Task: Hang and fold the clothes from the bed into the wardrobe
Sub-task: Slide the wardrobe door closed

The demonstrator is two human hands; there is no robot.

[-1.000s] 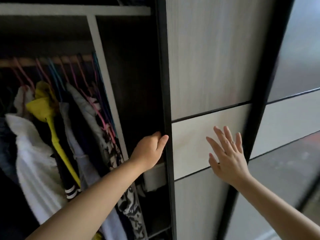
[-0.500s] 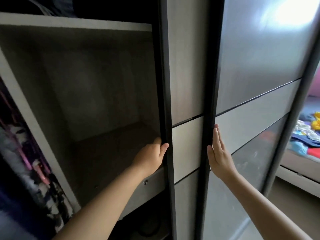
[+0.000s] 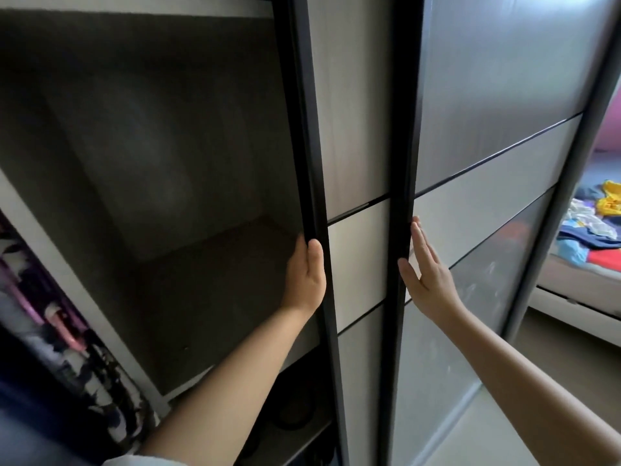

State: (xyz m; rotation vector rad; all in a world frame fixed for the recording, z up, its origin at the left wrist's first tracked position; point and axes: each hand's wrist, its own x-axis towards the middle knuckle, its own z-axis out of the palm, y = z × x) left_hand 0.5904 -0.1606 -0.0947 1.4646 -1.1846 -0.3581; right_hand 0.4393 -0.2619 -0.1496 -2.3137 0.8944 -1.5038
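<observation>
The wardrobe stands open on its left side, showing a deep bare shelf compartment (image 3: 174, 257). My left hand (image 3: 304, 277) grips the black edge of the sliding door (image 3: 356, 136), fingers hooked behind the frame and thumb in front. My right hand (image 3: 425, 274) lies flat with straight fingers on the frosted panel of the second door (image 3: 504, 79), beside its black frame. Hanging clothes (image 3: 50, 331) on pink hangers show at the far left. A pile of colourful clothes (image 3: 591, 227) lies on the bed at the far right.
A white upright divider (image 3: 67, 280) separates the hanging section from the shelf compartment. A dark round object (image 3: 295, 412) sits in the space under the shelf. The bed frame (image 3: 578, 297) and beige floor (image 3: 554, 364) lie to the right of the wardrobe.
The sliding door has travelled right, uncovering the bare shelf compartment. My view has turned right, so the hanging clothes now sit at the left edge. My right hand went flat against the frosted panel.
</observation>
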